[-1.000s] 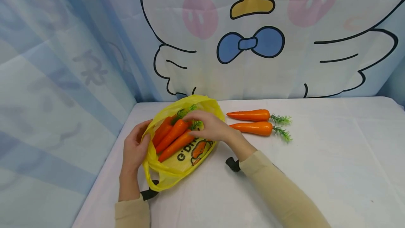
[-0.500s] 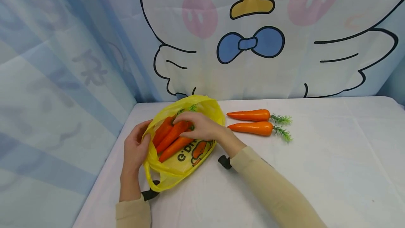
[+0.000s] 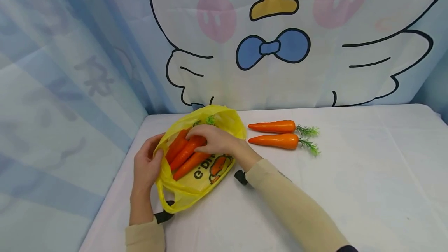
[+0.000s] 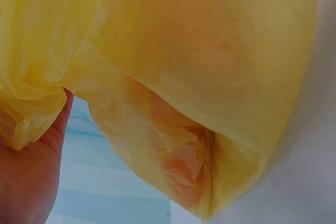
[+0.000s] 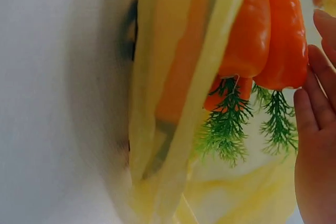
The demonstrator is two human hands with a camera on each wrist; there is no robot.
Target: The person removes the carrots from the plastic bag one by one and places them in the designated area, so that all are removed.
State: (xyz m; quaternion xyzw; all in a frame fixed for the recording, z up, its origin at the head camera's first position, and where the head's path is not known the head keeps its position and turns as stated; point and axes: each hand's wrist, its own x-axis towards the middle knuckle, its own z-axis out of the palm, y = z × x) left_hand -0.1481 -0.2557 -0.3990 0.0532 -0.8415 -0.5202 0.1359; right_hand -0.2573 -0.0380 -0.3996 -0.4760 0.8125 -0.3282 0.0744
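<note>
A yellow plastic bag [image 3: 229,121] lies with its mouth spread toward me on the white-covered table, several orange carrots inside. My left hand [image 3: 146,166] pinches the near left edge of the bag; the left wrist view shows its thumb against the crumpled film [image 4: 31,111]. My right hand [image 3: 218,141] reaches into the mouth, fingers and thumb on either side of the middle carrot [image 3: 183,156]. Below it lies another carrot [image 3: 190,166], its top end hidden by that hand. Green leafy tops [image 5: 228,124] show beside the right fingers in the right wrist view.
Two more carrots, an upper one [image 3: 274,126] and a lower one [image 3: 276,141], lie side by side right of the bag, tops pointing right. A printed cartoon curtain [image 3: 273,84] hangs behind the table [image 3: 350,174], and a blue-white curtain [image 3: 59,127] borders the left.
My right hand has slid left and deeper over the carrots in the bag, covering more of their tops. The left hand keeps its hold on the bag. The head view has shifted slightly.
</note>
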